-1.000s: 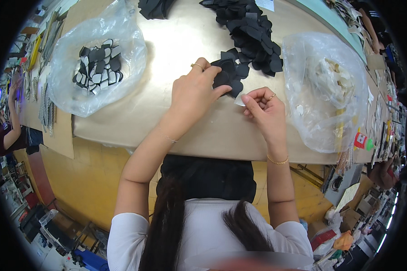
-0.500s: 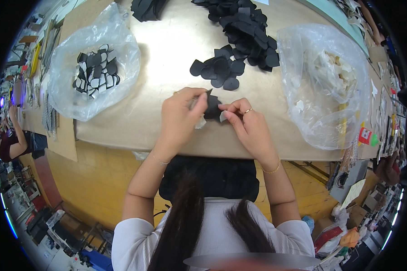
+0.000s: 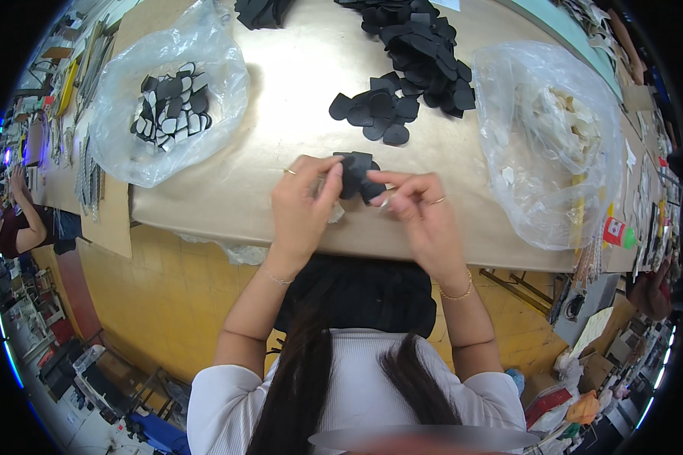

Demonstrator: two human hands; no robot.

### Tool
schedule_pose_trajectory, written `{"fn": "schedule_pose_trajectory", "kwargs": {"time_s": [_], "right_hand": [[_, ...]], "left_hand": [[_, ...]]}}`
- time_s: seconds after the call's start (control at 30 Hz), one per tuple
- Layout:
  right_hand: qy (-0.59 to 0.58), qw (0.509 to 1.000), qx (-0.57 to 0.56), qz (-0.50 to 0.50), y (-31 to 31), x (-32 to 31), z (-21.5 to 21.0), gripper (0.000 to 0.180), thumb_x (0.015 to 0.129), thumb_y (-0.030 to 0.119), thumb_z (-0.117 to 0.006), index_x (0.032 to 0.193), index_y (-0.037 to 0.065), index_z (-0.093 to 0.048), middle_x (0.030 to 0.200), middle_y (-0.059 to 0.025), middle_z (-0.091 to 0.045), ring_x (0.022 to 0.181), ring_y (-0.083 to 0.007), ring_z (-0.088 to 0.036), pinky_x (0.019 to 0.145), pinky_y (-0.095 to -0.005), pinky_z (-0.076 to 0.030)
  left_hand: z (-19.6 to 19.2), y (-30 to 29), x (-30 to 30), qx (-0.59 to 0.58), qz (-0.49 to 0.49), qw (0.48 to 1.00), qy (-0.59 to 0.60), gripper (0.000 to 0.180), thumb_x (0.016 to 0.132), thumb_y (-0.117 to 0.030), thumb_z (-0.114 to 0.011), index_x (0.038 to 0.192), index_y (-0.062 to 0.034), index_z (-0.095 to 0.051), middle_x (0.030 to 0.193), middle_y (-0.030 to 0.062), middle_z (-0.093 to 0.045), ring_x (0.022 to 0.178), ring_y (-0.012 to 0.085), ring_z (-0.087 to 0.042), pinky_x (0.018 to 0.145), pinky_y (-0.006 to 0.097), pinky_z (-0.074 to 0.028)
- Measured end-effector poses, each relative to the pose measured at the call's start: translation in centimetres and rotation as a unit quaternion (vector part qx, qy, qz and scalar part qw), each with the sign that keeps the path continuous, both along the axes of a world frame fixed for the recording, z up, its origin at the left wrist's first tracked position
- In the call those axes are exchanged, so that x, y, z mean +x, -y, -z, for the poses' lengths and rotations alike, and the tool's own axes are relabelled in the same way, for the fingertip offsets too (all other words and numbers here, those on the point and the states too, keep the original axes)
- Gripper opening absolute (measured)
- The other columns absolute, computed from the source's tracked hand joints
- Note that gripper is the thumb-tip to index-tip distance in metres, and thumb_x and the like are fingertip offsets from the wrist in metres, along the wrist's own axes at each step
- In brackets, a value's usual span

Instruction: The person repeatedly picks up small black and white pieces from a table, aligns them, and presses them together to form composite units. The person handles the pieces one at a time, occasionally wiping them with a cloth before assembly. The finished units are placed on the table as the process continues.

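Note:
Near the table's front edge, my left hand [image 3: 302, 203] pinches a small black cut piece [image 3: 350, 180] between thumb and fingers. Close to its right, my right hand [image 3: 426, 216] is slightly blurred. Its thumb and fingers are closed on a small pale scrap [image 3: 385, 204], and its index fingertip is by the black pieces. Another pale scrap [image 3: 336, 214] shows beside my left thumb. Just beyond my hands lies a small cluster of black rounded pieces [image 3: 379, 111], next to a larger heap [image 3: 426, 53].
On the left, a clear plastic bag [image 3: 228, 98] holds several black pieces with white faces. A second clear bag [image 3: 501, 114] on the right contains pale scraps. A black stack [image 3: 262, 12] lies at the far edge. A bottle with a green cap [image 3: 619, 233] is at right.
The table scene has shifted slightly in the view. My left fingers have moved onto the black piece's upper left edge. My right hand has turned and drawn slightly away with the pale scrap.

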State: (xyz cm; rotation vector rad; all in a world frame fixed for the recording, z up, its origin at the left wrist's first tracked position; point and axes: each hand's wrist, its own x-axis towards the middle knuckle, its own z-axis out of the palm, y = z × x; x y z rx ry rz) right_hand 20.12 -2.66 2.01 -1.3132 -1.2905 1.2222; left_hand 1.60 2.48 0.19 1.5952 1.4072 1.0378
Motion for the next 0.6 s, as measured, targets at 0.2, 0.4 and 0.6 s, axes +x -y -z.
{"fn": "schedule_pose_trajectory", "kwargs": {"time_s": [0.2, 0.4, 0.6], "right_hand": [[0.130, 0.989, 0.053, -0.037, -0.2, -1.5, 0.7, 0.011, 0.100, 0.007, -0.062, 0.105, -0.001, -0.055, 0.106, -0.0154, -0.073, 0.084, -0.0293, -0.070, 0.076, -0.0365, -0.056], [0.104, 0.993, 0.050, -0.030, -0.2, -1.5, 0.6, 0.012, 0.100, 0.006, -0.062, 0.105, -0.001, -0.054, 0.105, -0.0151, -0.073, 0.084, -0.0305, -0.071, 0.075, -0.0375, -0.056], [0.132, 0.991, 0.014, -0.005, 0.5, 0.3, 0.6, 0.018, 0.104, 0.018, -0.059, 0.106, 0.001, -0.053, 0.107, -0.0114, -0.076, 0.080, -0.0232, -0.069, 0.072, -0.0342, -0.055]], "left_hand": [[1.4, 1.1, 0.0, -0.064, -0.011, 0.998, 0.021, 0.016, 0.099, -0.012, -0.066, 0.105, 0.0019, -0.070, 0.084, 0.0100, -0.070, 0.072, 0.0115, -0.064, 0.063, 0.028, -0.049], [2.4, 0.5, -0.5, -0.108, -0.020, 0.980, 0.166, 0.018, 0.105, -0.017, -0.059, 0.105, 0.0002, -0.065, 0.081, 0.0048, -0.070, 0.063, 0.0056, -0.055, 0.054, 0.024, -0.042], [1.1, -0.7, -2.5, -0.138, -0.107, 0.940, 0.294, 0.015, 0.105, -0.016, -0.059, 0.105, -0.0017, -0.064, 0.084, 0.0024, -0.068, 0.067, 0.0035, -0.056, 0.056, 0.020, -0.043]]}}
